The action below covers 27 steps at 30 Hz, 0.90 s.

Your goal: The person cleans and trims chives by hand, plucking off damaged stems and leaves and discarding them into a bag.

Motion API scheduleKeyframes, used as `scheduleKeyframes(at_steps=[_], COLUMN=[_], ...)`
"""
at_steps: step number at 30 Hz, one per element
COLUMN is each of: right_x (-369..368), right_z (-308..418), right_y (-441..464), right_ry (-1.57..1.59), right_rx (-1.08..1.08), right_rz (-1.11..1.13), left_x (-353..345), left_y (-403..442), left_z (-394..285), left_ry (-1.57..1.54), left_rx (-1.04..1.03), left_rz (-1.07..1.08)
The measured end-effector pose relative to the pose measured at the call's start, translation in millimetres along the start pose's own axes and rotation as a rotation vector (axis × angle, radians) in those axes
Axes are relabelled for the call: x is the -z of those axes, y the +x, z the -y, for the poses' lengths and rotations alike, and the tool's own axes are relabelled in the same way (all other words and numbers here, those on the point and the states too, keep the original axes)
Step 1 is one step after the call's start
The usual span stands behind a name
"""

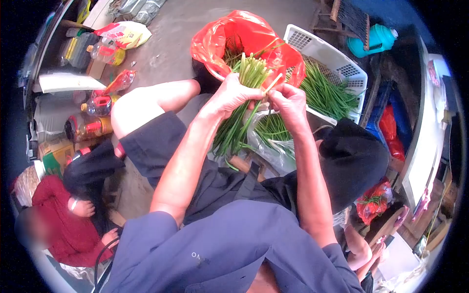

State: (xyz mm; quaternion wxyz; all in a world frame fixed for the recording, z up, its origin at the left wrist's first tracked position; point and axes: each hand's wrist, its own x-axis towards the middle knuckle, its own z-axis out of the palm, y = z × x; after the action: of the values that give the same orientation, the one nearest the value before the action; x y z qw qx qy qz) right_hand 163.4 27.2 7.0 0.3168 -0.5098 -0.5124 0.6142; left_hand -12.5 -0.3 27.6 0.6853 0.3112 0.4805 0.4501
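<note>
A bunch of long green stalks (253,71) is gripped in my left hand (232,94), pale cut ends up and leaves hanging down over my lap. Close beside it on the right, my right hand (289,101) pinches a single pale stalk between thumb and fingers. Behind the bunch stands a bin lined with a red plastic bag (215,41), with plant scraps inside. Below my right hand a clear plastic bag (276,156) holds more green stalks. The white plastic crate (359,73) at the right has loose green stalks (325,93) in it.
Bottles (100,105) and a cardboard box (56,151) line the left side. A person in a dark red top (73,224) sits at the lower left. Another person's legs (358,246) show at the lower right. A teal container (378,40) lies at the upper right.
</note>
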Motion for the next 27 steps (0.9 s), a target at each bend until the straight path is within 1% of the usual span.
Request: scheduleKeyframes(at_steps=[1, 4, 5, 8, 11, 13, 14, 15, 18, 20, 23, 24, 25, 27], right_x=[1, 11, 13, 13, 14, 18, 23, 25, 22, 15, -4, -8, -9, -7], right_z=[-3, -7, -7, 5, 7, 11, 13, 17, 20, 23, 32, 33, 33, 33], right_y=[1, 10, 14, 20, 35, 51, 56, 65, 85, 99, 105, 104, 101, 85], right_ry=[-0.018, 0.127, 0.166, 0.187, 0.234, 0.289, 0.332, 0.385, 0.424, 0.366, 0.3, 0.23, 0.23, 0.19], right_rx=[0.0, -0.014, -0.045, -0.047, 0.036, 0.029, 0.018, 0.044, 0.051, 0.135, 0.174, 0.189, 0.191, 0.085], right_rz=[-0.018, -0.094, -0.091, -0.086, -0.143, -0.238, -0.251, -0.219, -0.242, -0.159, -0.172, -0.159, -0.16, -0.056], left_x=[2, 10, 11, 13, 18, 21, 22, 23, 24, 24, 23, 23, 22, 21], left_y=[0, -1, -1, 0, 0, 0, 0, 0, -2, -1, -1, -1, -1, -1], left_z=[0, 2, 2, 1, 2, 2, 1, 0, -5, -7, -10, -11, -11, -11], left_ry=[-0.003, 0.012, 0.016, 0.004, -0.021, -0.034, -0.039, -0.043, -0.045, -0.064, -0.071, -0.102, -0.133, -0.149], left_rx=[0.0, 0.0, 0.001, 0.006, 0.006, 0.0, 0.002, 0.003, -0.017, -0.013, -0.028, -0.029, -0.03, -0.043], left_rz=[-0.003, -0.028, -0.021, -0.017, -0.014, -0.007, -0.024, -0.04, -0.05, -0.053, -0.059, -0.072, -0.084, -0.085])
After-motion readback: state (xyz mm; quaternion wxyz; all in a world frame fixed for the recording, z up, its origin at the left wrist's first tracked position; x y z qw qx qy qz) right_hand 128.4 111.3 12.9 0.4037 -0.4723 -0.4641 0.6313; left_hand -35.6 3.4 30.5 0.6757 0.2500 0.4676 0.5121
